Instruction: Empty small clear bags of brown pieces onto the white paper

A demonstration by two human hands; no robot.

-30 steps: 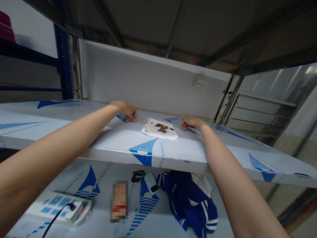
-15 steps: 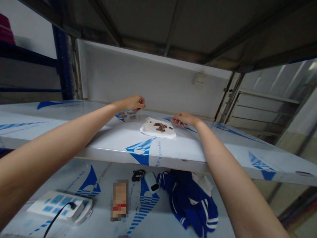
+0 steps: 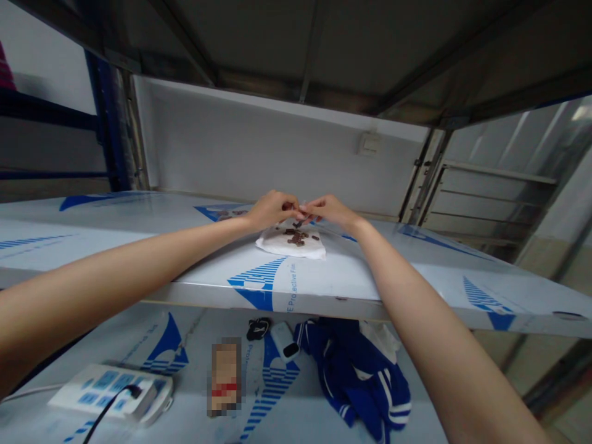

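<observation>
The left hand [image 3: 272,211] and right hand [image 3: 329,211] meet in a narrow pinch above a crumpled white paper tissue [image 3: 289,248] bearing small dark-brown pieces [image 3: 296,237], mid-frame on a blue-printed, film-covered metal shelf [image 3: 351,277]; anything held is too small to tell.

The paper tissue [image 3: 290,245] is white and bears dark brown pieces [image 3: 296,237] at its centre. The shelf's protective film [image 3: 370,290] is silver-white, printed with blue lettering and blue triangles of striped bands. The garment [image 3: 351,370] on the lower shelf is deep blue with white stripes. The power strip [image 3: 104,388] is white with blue buttons; its cable [image 3: 111,410] is black. The rack upright [image 3: 108,123] is dark blue.
</observation>
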